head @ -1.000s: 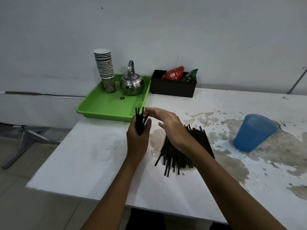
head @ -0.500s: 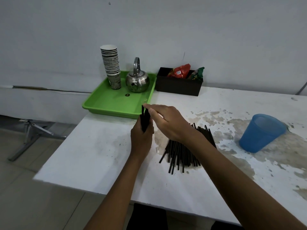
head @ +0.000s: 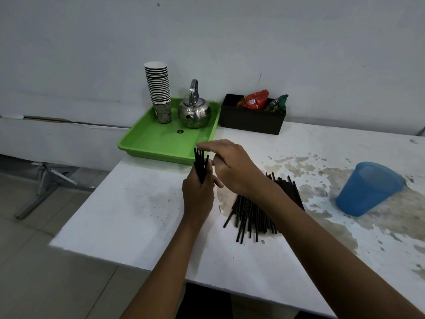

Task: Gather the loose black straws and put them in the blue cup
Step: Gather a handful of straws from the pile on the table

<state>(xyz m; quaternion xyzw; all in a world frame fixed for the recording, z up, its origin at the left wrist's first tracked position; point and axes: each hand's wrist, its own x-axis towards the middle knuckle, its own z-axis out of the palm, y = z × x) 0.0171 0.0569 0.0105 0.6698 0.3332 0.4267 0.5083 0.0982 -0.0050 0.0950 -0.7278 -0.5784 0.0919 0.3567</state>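
Left hand (head: 197, 199) grips a small bundle of black straws (head: 200, 166) upright, fingers curled round the lower ends, prob. to keep them squared up while more get added. Right hand (head: 230, 164) hovers just above the bundle's tops, fingers loosely extended, touching or nearly touching the tips; can't tell which. Loose straw pile (head: 259, 210) lies on the table under the right forearm. Blue cup (head: 368, 189) stands well right of both hands; nothing visible inside.

Thin black plastic straws (head: 257, 212) lie at frame centre on a white table (head: 128, 217) blotched brown. A translucent blue plastic cup (head: 368, 189) sits right. Upper centre: bright green plastic tray (head: 147, 143), shiny silver metal kettle (head: 194, 112), dark box (head: 251, 120) holding red and green packets (head: 257, 100).
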